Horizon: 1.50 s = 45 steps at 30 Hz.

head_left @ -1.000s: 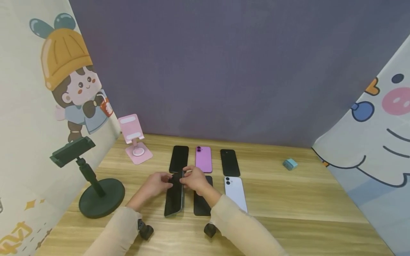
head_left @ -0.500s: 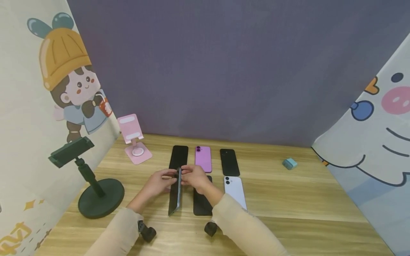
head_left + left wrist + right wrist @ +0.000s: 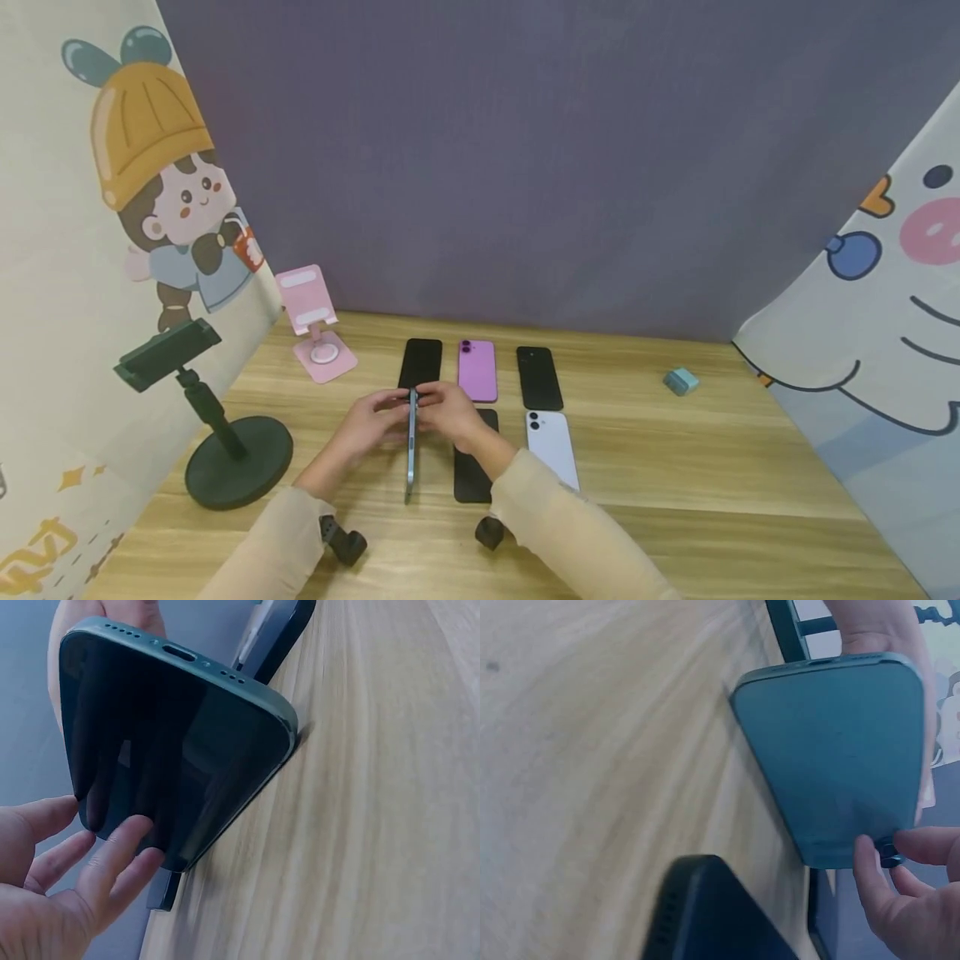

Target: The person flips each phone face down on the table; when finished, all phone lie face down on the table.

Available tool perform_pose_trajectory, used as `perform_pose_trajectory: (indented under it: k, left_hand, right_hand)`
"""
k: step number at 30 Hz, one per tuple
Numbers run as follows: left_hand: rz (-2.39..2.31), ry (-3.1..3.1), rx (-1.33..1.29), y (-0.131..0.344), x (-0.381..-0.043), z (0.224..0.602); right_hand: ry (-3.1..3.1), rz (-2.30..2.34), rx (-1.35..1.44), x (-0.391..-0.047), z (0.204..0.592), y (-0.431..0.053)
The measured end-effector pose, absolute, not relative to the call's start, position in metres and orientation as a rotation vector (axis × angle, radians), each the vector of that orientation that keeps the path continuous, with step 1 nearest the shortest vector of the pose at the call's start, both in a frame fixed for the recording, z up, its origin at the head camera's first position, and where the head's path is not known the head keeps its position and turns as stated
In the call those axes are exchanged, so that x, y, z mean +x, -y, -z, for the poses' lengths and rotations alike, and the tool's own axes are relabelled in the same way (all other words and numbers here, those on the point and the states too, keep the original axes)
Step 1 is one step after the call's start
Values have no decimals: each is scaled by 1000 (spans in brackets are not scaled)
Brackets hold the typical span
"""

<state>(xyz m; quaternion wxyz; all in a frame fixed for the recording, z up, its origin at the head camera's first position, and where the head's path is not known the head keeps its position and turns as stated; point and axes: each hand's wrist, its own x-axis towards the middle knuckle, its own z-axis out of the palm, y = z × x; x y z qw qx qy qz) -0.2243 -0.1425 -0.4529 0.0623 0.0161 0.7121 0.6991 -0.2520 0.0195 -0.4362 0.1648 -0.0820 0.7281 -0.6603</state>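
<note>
A teal-backed smartphone [image 3: 411, 450] stands on its long edge on the wooden table. Its dark screen [image 3: 172, 742] faces left, and its plain teal back [image 3: 840, 757] faces right. At the far end my left hand [image 3: 372, 425] holds the phone, fingertips against the screen and thumb at the edge. From the other side my right hand [image 3: 452, 414] grips the same end, with fingers by the camera bump [image 3: 889, 853]. Just right of it lies a black phone [image 3: 472, 477], partly covered by my right wrist.
Behind lie another black phone [image 3: 422, 360], a purple phone [image 3: 477, 372] and a dark phone [image 3: 539, 379]. A white phone [image 3: 551, 450] lies at right. Pink [image 3: 326, 357] and dark green [image 3: 238, 463] phone stands are at left. A small blue block [image 3: 681, 382] sits far right.
The phone between my hands has turned from leaning with its screen showing to upright on its long edge. Both hands have shifted slightly with it, still at its far end.
</note>
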Motion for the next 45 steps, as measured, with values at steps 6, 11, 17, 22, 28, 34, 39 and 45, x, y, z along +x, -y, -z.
perform_pose_trajectory:
  k: [6, 11, 17, 22, 28, 34, 39, 45]
  left_hand:
    - [-2140, -2124, 34, 146, -225, 451]
    - [-2060, -2261, 71, 150, -225, 449]
    - [-1853, -2497, -6, 157, -225, 451]
    - [-1493, -2731, -8, 162, -226, 452]
    - [-1304, -2766, 40, 163, -228, 453]
    - [-1251, -2780, 39, 162, -232, 457]
    - [-1158, -2827, 77, 161, -235, 457]
    - [-1088, -2833, 132, 159, -239, 452]
  right_hand:
    - [-2119, 1808, -254, -251, 444, -17]
    - [-2215, 1711, -274, -249, 448, -13]
    - [-2474, 1445, -277, -247, 453, -11]
    - [-2623, 1247, -288, -249, 457, -10]
    - [-2700, 1102, -300, -252, 457, -9]
    - [-2754, 1030, -273, -251, 456, -8]
    - [-2750, 1017, -226, -249, 455, -7]
    - [-2759, 932, -268, -253, 451, -8]
